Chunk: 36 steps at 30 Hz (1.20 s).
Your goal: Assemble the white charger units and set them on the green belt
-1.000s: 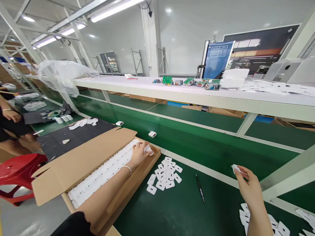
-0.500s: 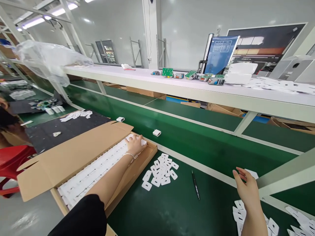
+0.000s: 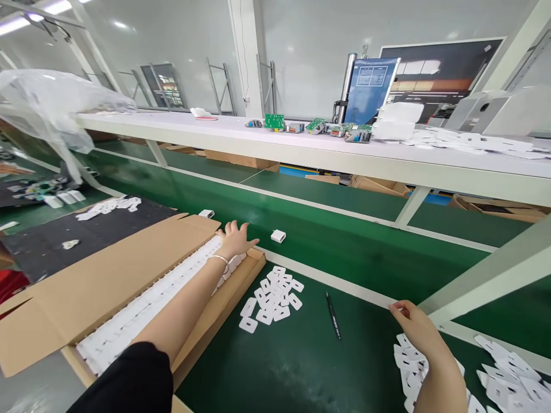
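Note:
My left hand point(image 3: 235, 238) is open, fingers spread, over the far end of a long cardboard box point(image 3: 224, 310). Rows of white blocks point(image 3: 146, 304) fill much of that box, and my forearm hides some of them. On the right, my right hand point(image 3: 415, 328) is closed, its thumb and fingertips drawn together near the pale rail. Whether anything is between them I cannot make out. Beneath it lies a pile of white cut-out cards point(image 3: 407, 367). A second pile of cards point(image 3: 275, 295) lies beside the box, with a black pen point(image 3: 333, 315) to its right.
A white adapter-like block point(image 3: 278, 236) sits on the green belt point(image 3: 327, 252), and another white block point(image 3: 206, 213) is behind the box. Green circuit boards point(image 3: 274, 121) stand on the shelf above. A slanted post point(image 3: 482, 281) rises at right; more cards point(image 3: 512, 373) lie beyond.
My left hand has lifted off the white blocks and spread its fingers. My right hand's fingers have drawn together. The view has turned right, and the white block has shifted right along the belt.

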### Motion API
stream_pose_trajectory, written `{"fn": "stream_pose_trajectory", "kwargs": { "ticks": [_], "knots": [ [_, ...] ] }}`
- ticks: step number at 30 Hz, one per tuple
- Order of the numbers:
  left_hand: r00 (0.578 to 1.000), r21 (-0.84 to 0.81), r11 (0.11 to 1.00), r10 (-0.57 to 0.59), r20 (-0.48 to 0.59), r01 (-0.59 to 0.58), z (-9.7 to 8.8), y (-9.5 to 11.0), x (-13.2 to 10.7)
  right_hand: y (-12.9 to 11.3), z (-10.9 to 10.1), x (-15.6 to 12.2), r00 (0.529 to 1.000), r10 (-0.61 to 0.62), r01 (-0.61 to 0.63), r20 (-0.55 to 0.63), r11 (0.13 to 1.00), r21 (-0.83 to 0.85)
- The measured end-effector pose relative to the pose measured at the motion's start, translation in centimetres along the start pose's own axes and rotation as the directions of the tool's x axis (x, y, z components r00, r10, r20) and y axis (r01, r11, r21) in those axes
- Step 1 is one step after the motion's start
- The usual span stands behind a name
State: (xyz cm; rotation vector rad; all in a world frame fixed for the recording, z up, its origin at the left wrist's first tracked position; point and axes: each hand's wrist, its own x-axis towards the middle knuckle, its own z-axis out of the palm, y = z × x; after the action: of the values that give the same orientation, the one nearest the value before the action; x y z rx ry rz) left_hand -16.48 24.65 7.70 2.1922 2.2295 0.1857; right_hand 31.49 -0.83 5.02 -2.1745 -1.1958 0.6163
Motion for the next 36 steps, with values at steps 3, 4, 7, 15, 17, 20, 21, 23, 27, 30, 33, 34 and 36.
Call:
{"fn": "stream_pose_trajectory", "kwargs": {
  "ticks": [3, 4, 7, 15, 17, 20, 21, 23, 27, 30, 33, 34, 36],
  "knots": [
    [0.988, -0.050, 0.988, 0.147, -0.051, -0.149, 1.6, 5.0, -0.3, -0.4, -0.9, -1.5, 0.985, 0.102, -0.114, 0.136, 0.990, 0.085],
    [0.981, -0.074, 0.979, 0.188, -0.052, -0.192, 2.5, 6.7, -0.5, -0.5, -1.1, -2.0, 0.976, 0.136, -0.156, 0.170, 0.981, 0.111],
    [0.971, -0.161, 0.958, 0.236, -0.038, -0.239, 5.1, 11.5, -0.9, -0.3, -1.3, -3.1, 0.955, 0.206, -0.236, 0.215, 0.963, 0.127],
    [0.993, -0.420, 0.902, 0.119, 0.016, -0.101, 8.7, 16.2, -1.0, 0.4, 0.6, -3.1, 0.935, 0.159, -0.241, 0.317, 0.940, 0.240],
    [0.993, -0.509, 0.858, 0.107, 0.040, -0.072, 8.7, 16.5, -1.3, -0.4, 1.5, -2.9, 0.928, 0.101, -0.207, 0.359, 0.940, 0.271],
    [0.991, -0.663, 0.747, 0.116, 0.064, -0.044, 8.2, 17.1, -1.9, -1.9, 2.6, -2.7, 0.907, -0.004, -0.146, 0.422, 0.935, 0.322],
    [0.990, -0.718, 0.695, 0.117, 0.073, -0.030, 7.9, 17.5, -2.2, -2.4, 2.8, -2.7, 0.898, -0.045, -0.120, 0.438, 0.932, 0.342],
    [0.988, -0.827, 0.562, 0.121, 0.098, 0.013, 7.3, 18.2, -2.9, -3.3, 2.7, -2.8, 0.883, -0.125, -0.061, 0.451, 0.924, 0.377],
    [0.972, -0.973, 0.184, 0.166, 0.168, 0.137, 5.7, 19.9, -5.2, -3.6, 1.6, -3.1, 0.908, -0.191, 0.056, 0.372, 0.937, 0.345],
    [0.952, -0.968, -0.100, 0.229, 0.202, 0.229, 4.1, 20.4, -7.9, -3.1, 1.3, -3.1, 0.944, -0.125, 0.074, 0.304, 0.982, 0.174],
    [0.934, -0.916, -0.277, 0.290, 0.208, 0.291, 2.4, 20.3, -11.3, -2.9, 2.1, -3.1, 0.957, -0.022, 0.033, 0.289, 0.999, -0.035],
    [0.929, -0.900, -0.314, 0.309, 0.203, 0.301, 1.9, 20.2, -12.5, -3.0, 2.6, -3.1, 0.958, 0.007, 0.021, 0.287, 0.995, -0.097],
    [0.922, -0.877, -0.367, 0.339, 0.185, 0.311, 0.9, 19.9, -14.5, -3.4, 3.7, -3.0, 0.959, 0.053, 0.005, 0.277, 0.978, -0.207]
  ]
}}
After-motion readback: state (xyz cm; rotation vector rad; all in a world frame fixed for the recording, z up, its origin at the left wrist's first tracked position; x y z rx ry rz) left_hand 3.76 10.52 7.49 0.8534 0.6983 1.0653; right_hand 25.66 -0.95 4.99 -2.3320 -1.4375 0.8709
